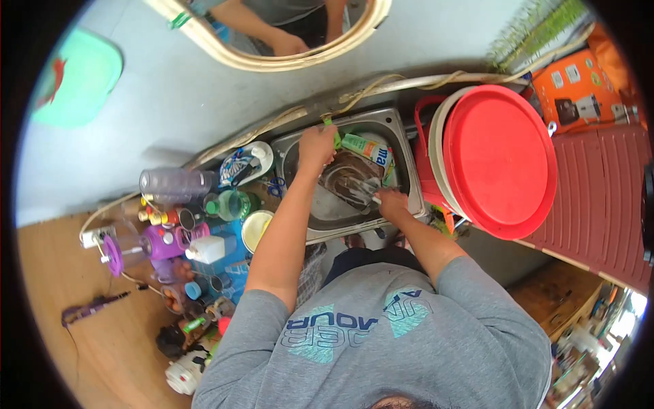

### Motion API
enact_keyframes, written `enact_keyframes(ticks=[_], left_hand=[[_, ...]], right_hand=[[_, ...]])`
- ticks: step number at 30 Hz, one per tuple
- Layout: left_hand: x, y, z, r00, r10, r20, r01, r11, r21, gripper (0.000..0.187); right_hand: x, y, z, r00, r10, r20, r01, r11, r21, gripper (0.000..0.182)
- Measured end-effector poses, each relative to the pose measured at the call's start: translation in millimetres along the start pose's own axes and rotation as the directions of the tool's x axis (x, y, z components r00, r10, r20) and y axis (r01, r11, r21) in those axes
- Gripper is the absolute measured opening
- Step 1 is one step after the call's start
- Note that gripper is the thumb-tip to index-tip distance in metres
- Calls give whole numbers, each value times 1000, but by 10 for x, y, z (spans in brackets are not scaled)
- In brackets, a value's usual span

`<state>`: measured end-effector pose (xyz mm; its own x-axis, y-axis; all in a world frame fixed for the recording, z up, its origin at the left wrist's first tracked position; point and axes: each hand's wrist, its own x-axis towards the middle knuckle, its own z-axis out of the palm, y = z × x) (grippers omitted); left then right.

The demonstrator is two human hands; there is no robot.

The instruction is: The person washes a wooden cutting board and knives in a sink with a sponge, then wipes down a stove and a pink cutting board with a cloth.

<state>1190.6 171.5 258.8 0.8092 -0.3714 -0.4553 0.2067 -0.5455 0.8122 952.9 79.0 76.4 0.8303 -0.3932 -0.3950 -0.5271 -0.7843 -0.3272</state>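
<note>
My left hand point(317, 147) is at the back of the steel sink point(332, 226), its fingers curled at a green tap point(335, 134). Its fingertips are partly hidden by the hand itself. Over the sink's right side, my right hand point(393, 203) is closed on a pale, thin-handled utensil point(374, 199); its exact kind is hard to make out. Just beyond that hand, a brown, wet-looking flat thing point(344, 170) lies in the basin with whitish streaks across it. A green and white printed packet point(368, 147) rests at the back right of the basin.
Right of the sink, a large red round lid or tub point(501, 162) leans beside a pale rim. On the left stand a green bottle point(233, 204), a clear jar point(176, 183), a purple appliance point(165, 242) and a pale bowl point(256, 230). A framed mirror point(272, 63) hangs above.
</note>
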Motion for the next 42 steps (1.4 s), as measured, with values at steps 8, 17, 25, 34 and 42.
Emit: enact_keyframes(ticks=[8,17,25,34,42], left_hand=[[34,-250,89,988,-6,155,85,856,-510,35],[73,-296,21,962,0,273,158,815,-557,35],[133,-1010,167,977,-22,212,156,752,-640,31],[722,-1666,491,990,-24,137,43,990,-138,17],[811,-1504,625,907,-90,411,167,974,-156,16]], right_hand=[[-49,-145,-147,984,99,-146,-82,989,120,34],[540,-318,318,979,169,-110,-102,887,451,32],[951,-830,93,926,-144,349,-376,-285,882,18],[494,-605,46,777,-334,534,-622,-278,732,22],[338,-501,-40,836,-212,506,-549,-347,761,28]])
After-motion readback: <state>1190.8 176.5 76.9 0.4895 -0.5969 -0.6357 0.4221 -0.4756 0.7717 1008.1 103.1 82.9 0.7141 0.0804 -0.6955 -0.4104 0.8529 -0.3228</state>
